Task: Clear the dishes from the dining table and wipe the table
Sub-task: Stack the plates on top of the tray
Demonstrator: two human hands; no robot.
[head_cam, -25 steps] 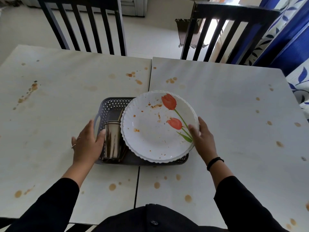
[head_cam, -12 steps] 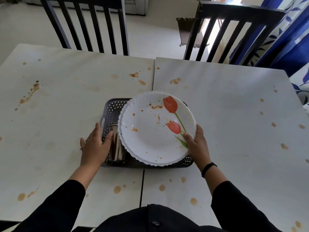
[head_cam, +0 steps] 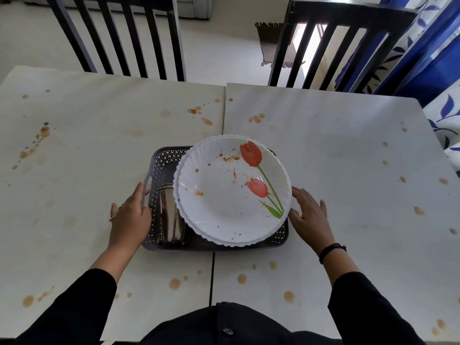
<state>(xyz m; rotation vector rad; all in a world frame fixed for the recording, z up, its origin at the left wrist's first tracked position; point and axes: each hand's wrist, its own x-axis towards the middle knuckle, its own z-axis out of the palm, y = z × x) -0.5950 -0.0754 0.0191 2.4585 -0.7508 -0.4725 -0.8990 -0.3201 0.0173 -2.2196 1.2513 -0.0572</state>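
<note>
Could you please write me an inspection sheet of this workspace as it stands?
Surface: pale table, brown stains all over, unwiped.
Job's things: soiled tulip plates stacked on grey basket; steel tumbler inside it.
Clutter: nothing seen.
Grippers: left hand at basket's left handle, grip unclear; right hand open beside plates' rim.
Cables: nothing seen.
Surroundings: two dark chairs, blue curtain, floor mat.

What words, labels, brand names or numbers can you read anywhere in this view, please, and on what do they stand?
None: no readable text shows anywhere in this view.
The top plate bears only a printed red tulip design and food stains, no lettering.
The steel tumbler, the grey basket and the table show no label, brand or number.
</note>
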